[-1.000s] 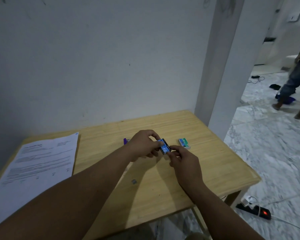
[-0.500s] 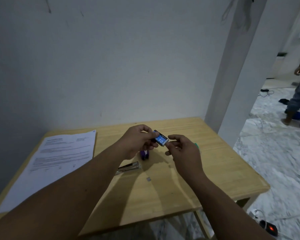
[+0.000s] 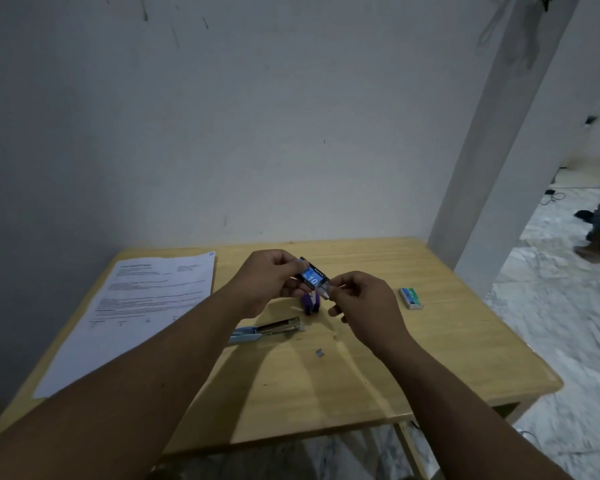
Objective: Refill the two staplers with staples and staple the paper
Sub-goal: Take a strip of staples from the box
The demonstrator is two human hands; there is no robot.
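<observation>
Nearest the camera, a tiny loose bit of metal was spotted lying on the wooden table, probably a scrap of staples, too small to be sure. Just past it, a light blue stapler was laid flat and flipped open, its metal channel exposed. A purple stapler was parked right behind that, half hidden under the hands.

Above those, a small blue staple box was held up off the table. It was pinched at its left end by the left hand, fingers curled round it, and its right end was pinched by the thumb and forefinger of the right hand. A big "10" could be read on the box, plus a brand along the black edge that looked like "NOVUS", kinda blurry though.

Off to the right, a green staple box was left flat on the table; its label couldn't be read. A printed paper sheet was laid out at the far left, text too small to make out.
</observation>
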